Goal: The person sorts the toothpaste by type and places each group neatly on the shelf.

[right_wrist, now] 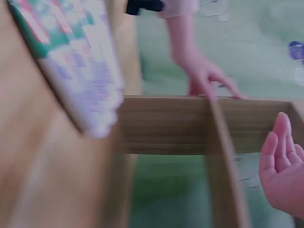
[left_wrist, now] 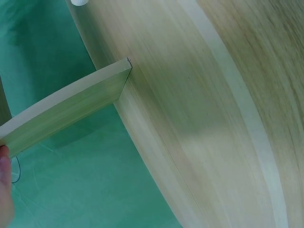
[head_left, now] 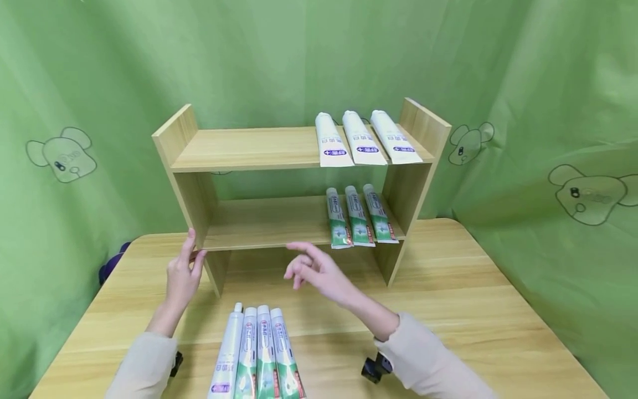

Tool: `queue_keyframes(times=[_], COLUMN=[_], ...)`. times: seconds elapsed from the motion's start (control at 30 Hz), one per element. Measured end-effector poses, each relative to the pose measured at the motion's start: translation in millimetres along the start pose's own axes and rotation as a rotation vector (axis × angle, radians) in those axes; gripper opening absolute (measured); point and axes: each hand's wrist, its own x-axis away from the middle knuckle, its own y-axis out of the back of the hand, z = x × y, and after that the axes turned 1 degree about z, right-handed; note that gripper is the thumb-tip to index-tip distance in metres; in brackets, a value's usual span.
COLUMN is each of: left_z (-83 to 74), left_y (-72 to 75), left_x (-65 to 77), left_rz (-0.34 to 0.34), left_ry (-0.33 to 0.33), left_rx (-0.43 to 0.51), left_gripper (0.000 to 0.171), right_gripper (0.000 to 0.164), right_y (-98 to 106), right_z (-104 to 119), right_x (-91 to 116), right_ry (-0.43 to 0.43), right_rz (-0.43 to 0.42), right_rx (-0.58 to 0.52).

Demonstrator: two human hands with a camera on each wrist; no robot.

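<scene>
Shelf unit (head_left: 249, 149) shows pale wood grain | top-tier tubes (head_left: 361, 136) wear white marked with purple | lower-tier tubes (head_left: 356, 213) blend white, green and red | green curtain (head_left: 269, 61) bears dark-outlined cartoon heads (head_left: 70, 159)

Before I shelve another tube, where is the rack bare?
Bare: the upper board from the left side panel to its white tubes, and the lower board from that panel to its green-and-white tubes. Crowded: both boards' right ends.
</scene>
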Motion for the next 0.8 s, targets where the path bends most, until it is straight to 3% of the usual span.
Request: queue_keyframes(times=[0.2,0.33,0.53,0.8], left_z=[-1.5,-1.5,0.0,-0.7], left_y=[0.6,1.2,1.6,1.5], left_x=[-0.5,-1.7,-3.6,-1.7], left_rz=[0.014,0.013,0.007,0.004], left_ry=[0.017,0.014,-0.002,-0.006], left_rx=[0.002,-0.002,-0.005,-0.002], left_gripper=[0.073,0.076,0.077,0.075], right_gripper=[0.056,0.063,0.07,0.071], right_y=[-2.9,-6.0,-12.3,-19.2], right_z=[-44.0,-68.9,-88.5,-101.2], right_x=[7.0,12.7,20.4,29.1], right_ry=[-0.232,-0.345,-0.47,-0.655], right_rz=[0.155,0.211,0.246,0.227], right_rx=[0.042,0.045,0.01,-0.086])
